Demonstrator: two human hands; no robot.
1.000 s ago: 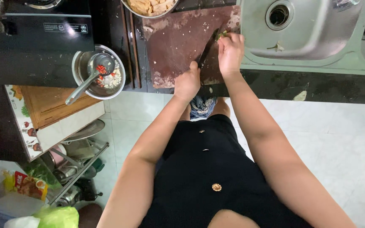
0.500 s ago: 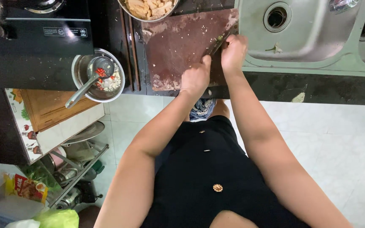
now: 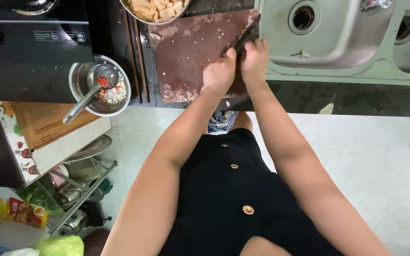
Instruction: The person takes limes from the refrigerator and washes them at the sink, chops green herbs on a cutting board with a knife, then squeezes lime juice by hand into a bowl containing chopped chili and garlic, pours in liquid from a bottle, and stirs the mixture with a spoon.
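A dark knife [image 3: 244,37] is gripped in the closed right hand [image 3: 255,59] at the right edge of the reddish cutting board [image 3: 191,52]. The left hand [image 3: 219,73], fingers curled, is pressed beside it. A steel sink [image 3: 338,42] is seen right of the board, a bowl [image 3: 79,87] with a ladle left.

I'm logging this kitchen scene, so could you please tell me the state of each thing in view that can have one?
Dark reddish-brown cutting board: flat on the counter, strewn with pale scraps.
Dark-bladed knife: gripped, blade on the board.
Right hand: closed on the knife.
Left hand: curled beside the right hand on the board.
Small metal bowl: holds chopped white and red bits and a metal spoon.
Steel sink: looks dry, drain open.
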